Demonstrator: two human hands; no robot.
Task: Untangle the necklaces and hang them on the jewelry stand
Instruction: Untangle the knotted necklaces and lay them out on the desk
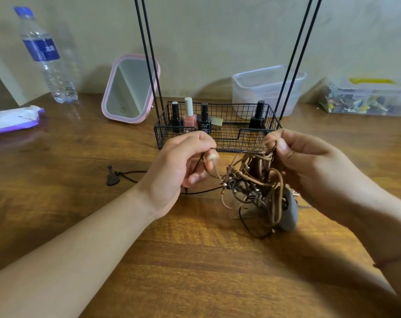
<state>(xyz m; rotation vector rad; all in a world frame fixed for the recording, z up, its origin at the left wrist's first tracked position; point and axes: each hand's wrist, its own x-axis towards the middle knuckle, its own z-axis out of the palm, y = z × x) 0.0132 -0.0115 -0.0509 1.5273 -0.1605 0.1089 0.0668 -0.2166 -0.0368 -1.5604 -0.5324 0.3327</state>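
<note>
Both hands are pinching cords: the left hand holding 1 dark strand, the right hand lifting the knotted necklaces dangling beneath its fingers. The jewelry stand beyond is hanging nothing yet.

Place: home dressing corner
Signs: pink makeup mirror, nail polish bottles in wire basket, wooden counter

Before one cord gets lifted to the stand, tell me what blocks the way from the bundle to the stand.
Nothing on the table stands between the tangled necklaces and the jewelry stand just behind them. The block is the tangle itself: the cords are knotted together in the left hand and right hand. The stand's top is out of frame.
</note>
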